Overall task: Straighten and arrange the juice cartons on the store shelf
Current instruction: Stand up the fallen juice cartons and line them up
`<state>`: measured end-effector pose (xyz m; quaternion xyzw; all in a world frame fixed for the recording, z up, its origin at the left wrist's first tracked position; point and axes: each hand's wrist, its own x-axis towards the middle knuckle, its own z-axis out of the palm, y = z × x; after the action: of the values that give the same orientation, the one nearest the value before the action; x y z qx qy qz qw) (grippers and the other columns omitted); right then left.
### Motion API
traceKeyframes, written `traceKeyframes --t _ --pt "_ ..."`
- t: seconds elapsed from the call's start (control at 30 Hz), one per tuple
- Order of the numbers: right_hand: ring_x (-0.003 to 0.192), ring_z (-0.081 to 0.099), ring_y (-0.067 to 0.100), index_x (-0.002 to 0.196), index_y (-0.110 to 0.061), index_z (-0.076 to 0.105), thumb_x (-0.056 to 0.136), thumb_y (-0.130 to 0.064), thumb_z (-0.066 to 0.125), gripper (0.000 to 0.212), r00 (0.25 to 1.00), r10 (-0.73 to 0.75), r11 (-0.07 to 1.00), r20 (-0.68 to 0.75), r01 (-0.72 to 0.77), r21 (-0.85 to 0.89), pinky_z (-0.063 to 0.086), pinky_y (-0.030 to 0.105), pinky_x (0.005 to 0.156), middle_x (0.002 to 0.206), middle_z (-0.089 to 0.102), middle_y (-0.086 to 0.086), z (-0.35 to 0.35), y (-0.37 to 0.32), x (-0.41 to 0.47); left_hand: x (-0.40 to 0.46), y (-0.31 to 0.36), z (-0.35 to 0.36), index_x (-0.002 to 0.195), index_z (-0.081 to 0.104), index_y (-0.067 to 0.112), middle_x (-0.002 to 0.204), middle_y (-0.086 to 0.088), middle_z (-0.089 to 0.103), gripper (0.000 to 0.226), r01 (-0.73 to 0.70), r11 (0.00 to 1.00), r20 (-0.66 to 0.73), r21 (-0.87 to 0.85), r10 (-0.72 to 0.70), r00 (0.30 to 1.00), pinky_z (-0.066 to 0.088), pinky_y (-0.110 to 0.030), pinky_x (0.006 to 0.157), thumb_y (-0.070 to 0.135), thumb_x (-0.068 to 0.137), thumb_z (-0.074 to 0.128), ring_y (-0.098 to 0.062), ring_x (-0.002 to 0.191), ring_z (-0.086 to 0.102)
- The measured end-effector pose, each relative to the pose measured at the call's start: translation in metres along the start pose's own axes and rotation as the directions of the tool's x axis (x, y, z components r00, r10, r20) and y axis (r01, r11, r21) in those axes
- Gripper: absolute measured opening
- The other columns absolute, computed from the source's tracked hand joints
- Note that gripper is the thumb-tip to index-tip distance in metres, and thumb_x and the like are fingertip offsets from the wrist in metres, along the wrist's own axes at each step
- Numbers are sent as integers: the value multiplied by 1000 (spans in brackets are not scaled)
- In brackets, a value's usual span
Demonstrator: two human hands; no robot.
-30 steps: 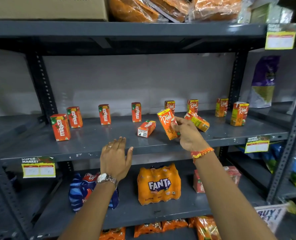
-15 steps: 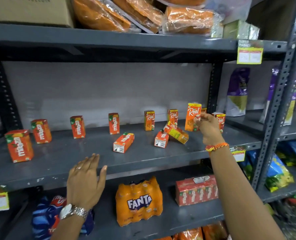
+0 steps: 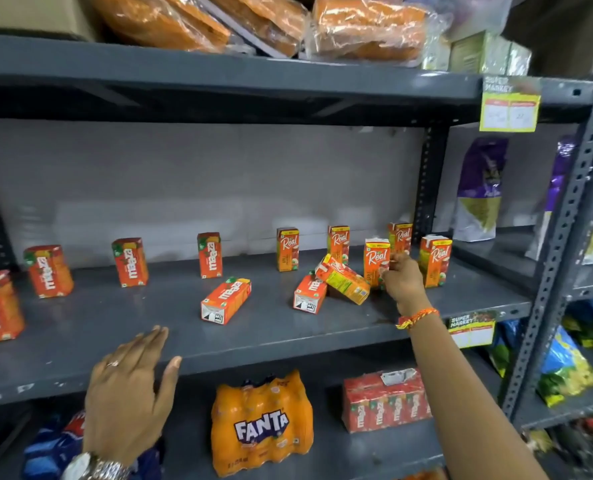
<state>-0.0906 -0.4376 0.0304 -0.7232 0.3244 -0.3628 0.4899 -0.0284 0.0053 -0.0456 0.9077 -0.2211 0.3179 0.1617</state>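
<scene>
Small orange juice cartons stand on the grey middle shelf [image 3: 149,341]. My right hand [image 3: 400,280] grips an upright Real carton [image 3: 374,261] that rests on the shelf between other upright Real cartons [image 3: 435,259]. A Real carton [image 3: 343,280] lies tilted over a fallen Maaza carton [image 3: 309,294]. Another Maaza carton [image 3: 225,299] lies flat further left. Several Maaza cartons [image 3: 130,261] stand upright along the back left. My left hand [image 3: 132,389] rests flat on the shelf's front edge, fingers apart, holding nothing.
The shelf below holds a Fanta bottle pack [image 3: 262,424], a red Maaza multipack [image 3: 385,400] and a blue pack at the left. Wrapped orange packets [image 3: 364,26] lie on the top shelf. A steel upright [image 3: 558,237] separates a neighbouring bay holding purple bags [image 3: 480,188].
My right hand carried the Real carton from the shelf's front to the back right and set it upright among the other Real cartons. The view shifted right. My left hand stayed on the edge.
</scene>
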Motion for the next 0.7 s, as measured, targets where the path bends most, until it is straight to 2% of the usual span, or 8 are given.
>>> traceKeyframes --t 0.07,0.13,0.2,0.27,0.33,0.4,0.5,0.7 --pt "114 62 30 130 -10 54 92 -8 62 39 1000 -11 998 2 11 -64 48 34 86 124 66 11 -1 0 -6 -1 0 1 132 64 9 131 -12 68 64 12 1000 3 -1 -12 1000 47 -53 98 50 95 33 -34 119 65" --pt "116 61 32 129 -9 52 90 -9 65 41 994 -65 995 -82 58 -83 49 37 89 124 64 11 -2 -2 -17 -1 0 4 132 65 10 131 -11 68 64 31 999 -6 -14 -31 999 46 -53 99 52 96 31 -34 119 65" --pt "110 63 29 120 -11 54 86 -8 67 36 956 -174 983 -235 155 -95 53 43 91 117 66 9 -4 -6 -33 -1 1 7 131 66 11 129 -11 69 64 47 998 -22 -29 -48 999 46 -52 99 52 96 31 -33 118 65" --pt "100 64 24 113 -14 58 86 -10 68 29 922 -277 957 -270 241 -159 55 43 87 107 68 5 -3 -12 -48 -1 1 8 130 67 11 128 -11 69 65 53 997 -38 -48 -55 998 44 -51 100 53 97 30 -34 118 66" --pt "91 65 24 104 -12 63 90 -20 64 16 940 -319 922 -125 277 -270 55 40 80 98 69 5 0 -16 -60 -1 2 8 129 67 11 128 -11 70 67 47 997 -42 -59 -50 998 43 -50 100 56 99 26 -34 119 65" --pt "86 66 27 94 -8 65 95 -31 58 24 961 -276 894 15 262 -363 54 38 71 91 69 9 5 -20 -67 -1 2 7 129 67 11 128 -11 70 70 36 997 -38 -62 -39 999 43 -50 100 57 99 23 -33 119 65" --pt "84 65 29 88 -5 64 97 -36 54 34 967 -242 885 76 253 -391 56 41 70 89 68 13 11 -23 -70 -1 2 6 129 67 11 128 -10 70 71 38 997 -33 -61 -40 999 43 -51 101 57 99 22 -33 120 65" --pt "99 59 30 98 -5 61 97 -35 52 31 967 -142 868 209 223 -444 52 43 83 118 55 16 15 -24 -59 -1 3 5 130 67 11 129 -10 70 68 43 998 -28 -53 -45 999 43 -51 102 55 99 25 -33 120 64"
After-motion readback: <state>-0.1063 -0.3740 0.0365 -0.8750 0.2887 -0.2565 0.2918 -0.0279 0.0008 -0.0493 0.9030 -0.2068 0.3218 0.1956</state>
